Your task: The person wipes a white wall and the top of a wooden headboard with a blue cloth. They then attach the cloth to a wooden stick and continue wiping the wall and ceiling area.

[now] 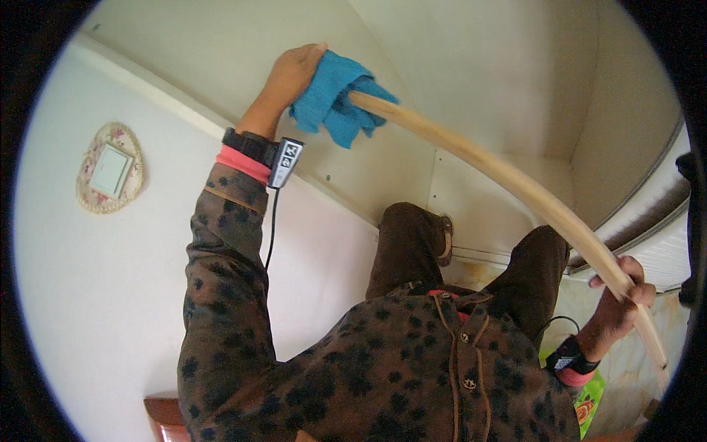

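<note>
A crumpled blue cloth (pixel 331 94) is gripped in my left hand (pixel 295 69), in front of a cream panel. Some fingers of that hand are hidden behind the cloth. My right hand (pixel 621 306) is wrapped around a long, pale wooden pole (pixel 497 171) near its lower end. The pole slants up and to the left, and its upper end overlaps the cloth. Whether the cloth is wrapped on that end, I cannot tell. The lower end runs past my right hand toward the picture's rim.
A light switch (pixel 111 171) with a floral surround is on the white wall at left. A pale ledge (pixel 160 88) borders the cream panel (pixel 469 61). White ribbed layers (pixel 652 237) stand at right. Below lie marble-patterned flooring (pixel 629 364) and a green floral item (pixel 591 406). Reddish-brown furniture (pixel 165 414) is lower left.
</note>
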### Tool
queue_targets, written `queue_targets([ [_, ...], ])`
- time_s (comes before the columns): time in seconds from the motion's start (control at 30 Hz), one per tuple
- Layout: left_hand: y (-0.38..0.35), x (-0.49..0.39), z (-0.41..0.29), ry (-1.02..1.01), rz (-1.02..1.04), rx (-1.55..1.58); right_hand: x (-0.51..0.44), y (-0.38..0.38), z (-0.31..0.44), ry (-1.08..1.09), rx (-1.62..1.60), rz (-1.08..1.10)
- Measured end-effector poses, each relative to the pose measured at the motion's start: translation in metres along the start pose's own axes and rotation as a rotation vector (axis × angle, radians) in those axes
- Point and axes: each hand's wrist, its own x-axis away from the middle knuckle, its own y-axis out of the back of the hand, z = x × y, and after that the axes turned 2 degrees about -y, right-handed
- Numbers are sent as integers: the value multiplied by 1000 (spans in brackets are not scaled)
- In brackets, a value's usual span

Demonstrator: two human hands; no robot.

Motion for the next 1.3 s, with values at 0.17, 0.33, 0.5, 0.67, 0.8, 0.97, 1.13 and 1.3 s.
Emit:
queue_targets([
  [0.17, -4, -7, 4, 60, 92, 190, -7, 1, -12, -71, 61, -64],
  [0.33, -12, -15, -8, 36, 55, 319, -7, 6, -26, -101, -32, -35],
  [0.5, -11, -19, -14, 273, 8, 670, -1, 17, -25, -120, -21, -117],
  [0.67, -21, -10, -15, 145, -6, 421, -3, 27, -28, -82, -34, -146],
  [0.8, -22, -1, -19, 158, 44, 327, -5, 32, -29, -78, -34, -203],
  [0.97, -7, -4, -25, 41, -42, 64, -7, 41, -23, -90, -70, -296],
  [1.13, 7, -5, -22, -22, 18, 0, -8, 49, -24, -46, -141, -321],
  [1.3, 8, 0, -21, 112, 55, 322, 7, 39, -42, -116, -166, -359],
])
